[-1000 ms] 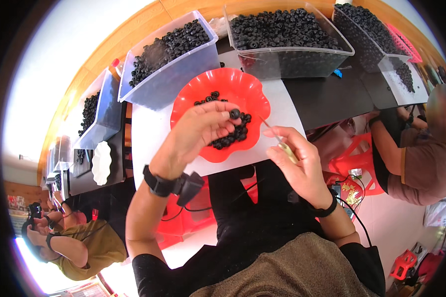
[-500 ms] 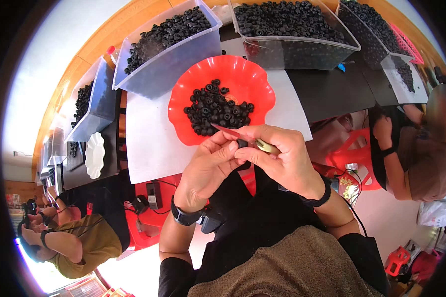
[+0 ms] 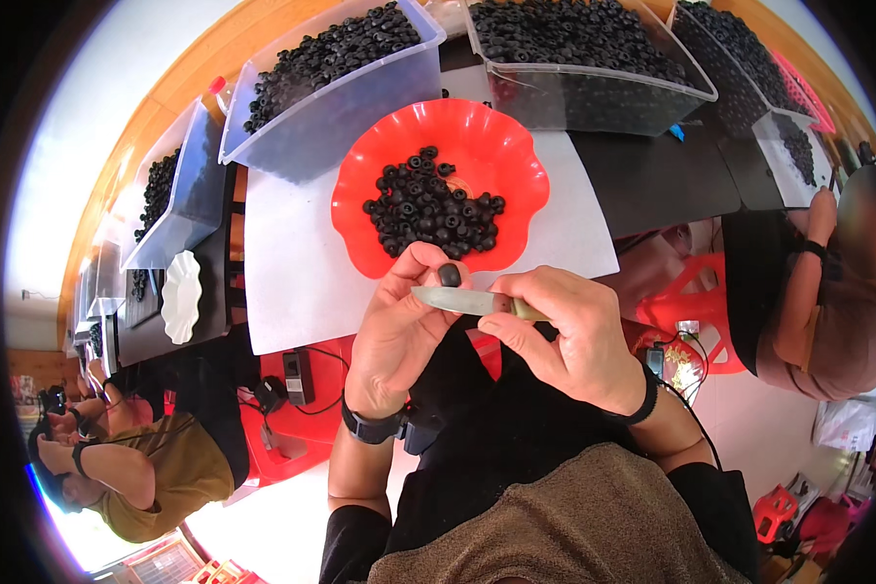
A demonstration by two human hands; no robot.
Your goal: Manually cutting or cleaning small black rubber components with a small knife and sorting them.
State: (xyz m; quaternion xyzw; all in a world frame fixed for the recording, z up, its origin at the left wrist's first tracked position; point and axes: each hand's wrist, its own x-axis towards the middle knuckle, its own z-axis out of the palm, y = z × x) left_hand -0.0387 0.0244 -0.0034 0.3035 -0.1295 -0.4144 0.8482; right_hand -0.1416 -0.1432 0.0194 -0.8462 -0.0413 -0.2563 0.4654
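My left hand (image 3: 391, 341) pinches a small black rubbery part (image 3: 450, 274) between thumb and fingers, just short of the red bowl. In my right hand (image 3: 579, 336) is a small knife (image 3: 456, 301), its handle gripped and the flat of its blade showing. The blade points left and lies close to the black part, partly over my left fingers; whether it touches the part I cannot tell. Beyond both hands, the scalloped red bowl (image 3: 516, 161) holds a heap of similar black parts (image 3: 428, 209), many with a hole through them.
Under the bowl lies a white sheet (image 3: 282, 282). Clear plastic bins (image 3: 331, 127) full of black parts line the far side, another bin (image 3: 594, 102) right of the middle. A white scalloped dish (image 3: 181, 297) rests at left. Co-workers (image 3: 827, 321) sit on both sides.
My right hand has drawn slightly right and down, and the knife has turned so its blade shows flat. The black part is now held higher in my left fingers.
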